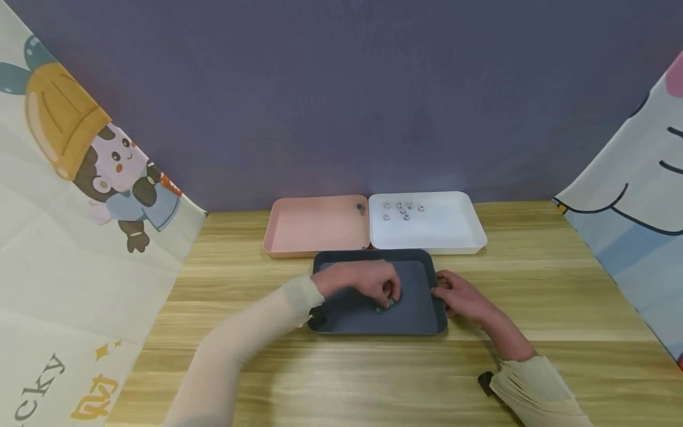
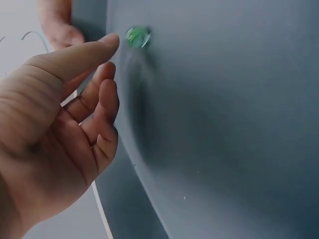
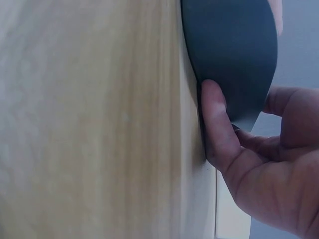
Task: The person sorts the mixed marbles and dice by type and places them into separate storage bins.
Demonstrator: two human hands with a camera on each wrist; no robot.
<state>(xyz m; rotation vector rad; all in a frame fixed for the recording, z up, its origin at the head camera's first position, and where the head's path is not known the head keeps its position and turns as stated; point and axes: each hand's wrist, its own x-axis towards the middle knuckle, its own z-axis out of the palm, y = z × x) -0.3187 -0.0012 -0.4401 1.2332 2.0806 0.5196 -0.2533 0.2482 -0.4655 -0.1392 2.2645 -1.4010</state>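
Observation:
My left hand point(image 1: 376, 280) reaches over the dark grey tray point(image 1: 416, 326) with its fingers bent downward. Close by its fingertips, two small green pieces point(image 1: 379, 310) show in the head view. In the left wrist view a clear green glass marble point(image 2: 138, 36) lies on the tray floor just beyond the thumb tip, with a gap between. My right hand point(image 1: 463, 296) grips the tray's right side. One digit point(image 3: 214, 99) lies along the outer wall in the right wrist view, and other fingers reach behind the rim.
Behind the dark tray stand a pink tray point(image 1: 315, 225) and, to its right, a white tray point(image 1: 443, 231). Several white dice point(image 1: 402, 211) lie in the white one; a small dark ball point(image 1: 360, 207) sits in the pink one. A blue-grey wall point(image 1: 341, 107) rises behind the wooden table point(image 1: 512, 255).

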